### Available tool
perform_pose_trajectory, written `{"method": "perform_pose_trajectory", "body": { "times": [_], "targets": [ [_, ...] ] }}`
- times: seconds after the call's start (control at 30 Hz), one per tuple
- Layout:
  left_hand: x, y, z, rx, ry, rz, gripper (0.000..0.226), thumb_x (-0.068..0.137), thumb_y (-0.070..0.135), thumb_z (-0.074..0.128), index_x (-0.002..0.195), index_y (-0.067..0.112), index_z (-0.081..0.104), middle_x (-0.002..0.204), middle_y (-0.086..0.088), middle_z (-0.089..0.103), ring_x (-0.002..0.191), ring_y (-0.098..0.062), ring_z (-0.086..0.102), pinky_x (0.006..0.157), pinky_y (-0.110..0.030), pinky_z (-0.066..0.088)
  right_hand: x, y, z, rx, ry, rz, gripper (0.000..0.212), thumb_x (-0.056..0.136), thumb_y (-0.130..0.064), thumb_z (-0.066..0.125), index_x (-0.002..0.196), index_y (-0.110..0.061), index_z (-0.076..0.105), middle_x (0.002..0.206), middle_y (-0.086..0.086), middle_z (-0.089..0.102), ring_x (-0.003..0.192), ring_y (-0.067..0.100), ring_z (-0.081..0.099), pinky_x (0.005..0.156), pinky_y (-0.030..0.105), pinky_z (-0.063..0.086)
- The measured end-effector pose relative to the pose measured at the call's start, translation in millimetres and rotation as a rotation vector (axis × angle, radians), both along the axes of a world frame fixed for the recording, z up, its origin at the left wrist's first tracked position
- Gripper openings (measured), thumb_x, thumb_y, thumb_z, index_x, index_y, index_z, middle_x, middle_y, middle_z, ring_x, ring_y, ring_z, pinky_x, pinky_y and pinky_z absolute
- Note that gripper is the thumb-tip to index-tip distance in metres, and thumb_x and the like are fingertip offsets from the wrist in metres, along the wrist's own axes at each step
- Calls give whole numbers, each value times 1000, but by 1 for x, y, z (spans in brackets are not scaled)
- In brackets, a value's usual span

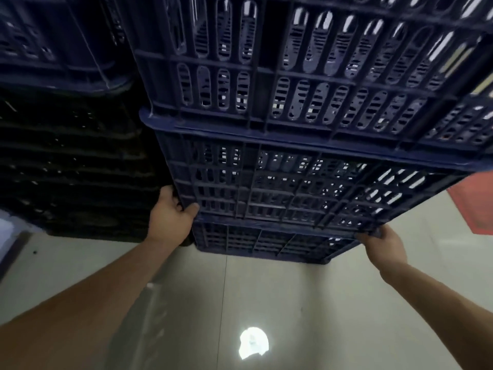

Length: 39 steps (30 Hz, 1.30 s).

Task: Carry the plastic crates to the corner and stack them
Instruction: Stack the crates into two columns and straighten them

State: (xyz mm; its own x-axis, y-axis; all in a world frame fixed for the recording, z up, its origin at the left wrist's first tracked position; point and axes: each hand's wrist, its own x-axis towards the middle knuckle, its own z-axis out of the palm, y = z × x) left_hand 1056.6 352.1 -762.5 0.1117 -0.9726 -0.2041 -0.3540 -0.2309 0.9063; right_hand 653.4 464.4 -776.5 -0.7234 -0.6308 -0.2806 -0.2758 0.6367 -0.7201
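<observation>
A tall column of dark blue slotted plastic crates fills the upper middle and right of the head view. The crate I hold (280,188) is low in that column, with another crate (306,70) on top of it and a bottom crate (253,243) on the floor beneath. My left hand (170,214) grips the held crate's lower left corner. My right hand (384,243) grips its lower right corner. Both arms are stretched forward.
A second stack of dark crates (69,166) stands close on the left, with blue crates (53,41) above it. A red crate or mat (477,206) lies at the right edge. Pale tiled floor (240,303) with a bright light reflection is under me.
</observation>
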Motion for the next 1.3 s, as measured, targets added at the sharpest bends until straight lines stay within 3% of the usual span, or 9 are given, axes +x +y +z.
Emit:
{"method": "perform_pose_trajectory", "body": {
  "times": [0.13, 0.27, 0.6, 0.7, 0.87, 0.97, 1.07, 1.2, 1.3],
  "targets": [
    [-3, 1, -14, -73, -261, 16, 21, 97, 23, 64, 110, 8, 58, 95, -8, 67, 89, -24, 61, 80, -32, 48, -5, -4, -16, -81, -109, -76, 26, 87, 0, 73, 104, -19, 69, 104, 6, 74, 92, 33, 71, 92, 54, 59],
    [-8, 2, -14, -189, -476, -6, 20, 99, 22, 61, 93, 4, 56, 81, -9, 62, 76, -28, 58, 66, -36, 47, -13, -8, -18, -92, -76, -58, 23, 86, -2, 74, 102, -18, 70, 103, 9, 75, 86, 32, 69, 92, 55, 58],
    [-10, 3, -8, -167, -650, -45, 26, 100, 27, 60, 86, 7, 53, 78, -9, 61, 68, -22, 50, 61, -32, 41, -20, -8, -15, -51, -13, -11, 24, 88, -12, 77, 87, -34, 69, 102, 2, 74, 101, 35, 69, 97, 56, 54],
    [-4, -5, 0, -32, -616, -91, 28, 101, 25, 58, 77, 10, 53, 73, 1, 55, 69, -18, 52, 62, -29, 38, -13, -7, 0, 12, 63, 49, 13, 92, -18, 75, 97, -27, 68, 102, 6, 71, 95, 36, 65, 88, 46, 52],
    [43, -5, 14, 75, -445, -240, 14, 99, 19, 61, 87, 21, 68, 85, 6, 68, 89, -16, 64, 67, -17, 40, 34, 10, 17, 270, 137, 183, 47, 92, -35, 74, 122, -5, 55, 106, 17, 60, 91, 35, 53, 82, 44, 45],
    [96, 4, 27, 33, -395, -63, 8, 94, 25, 68, 90, 21, 72, 83, 6, 71, 87, -17, 67, 71, -21, 45, 102, 18, 39, 417, 16, 466, 39, 81, -46, 83, 110, -24, 69, 109, 7, 71, 104, 30, 64, 91, 40, 48],
    [143, -1, 37, 12, -356, 213, 22, 92, 26, 72, 108, 11, 70, 94, -2, 70, 94, -23, 65, 88, -31, 50, 172, 8, 56, 276, -79, 710, 21, 69, -50, 90, 83, -45, 74, 95, -14, 76, 100, 10, 70, 96, 34, 53],
    [174, -17, 49, 0, -260, 330, 51, 91, 33, 73, 133, 9, 57, 121, -9, 67, 115, -31, 63, 102, -40, 49, 258, -39, 60, 30, -209, 901, 32, 99, -18, 69, 127, -32, 61, 110, -31, 59, 111, 6, 62, 108, 35, 48],
    [181, -30, 56, -19, -243, 341, 63, 91, 40, 71, 141, 9, 48, 133, -9, 61, 122, -31, 58, 100, -35, 46, 302, -72, 53, -134, -316, 896, 38, 101, -14, 66, 132, -35, 61, 127, -17, 67, 119, 13, 65, 114, 46, 45]
  ]
}}
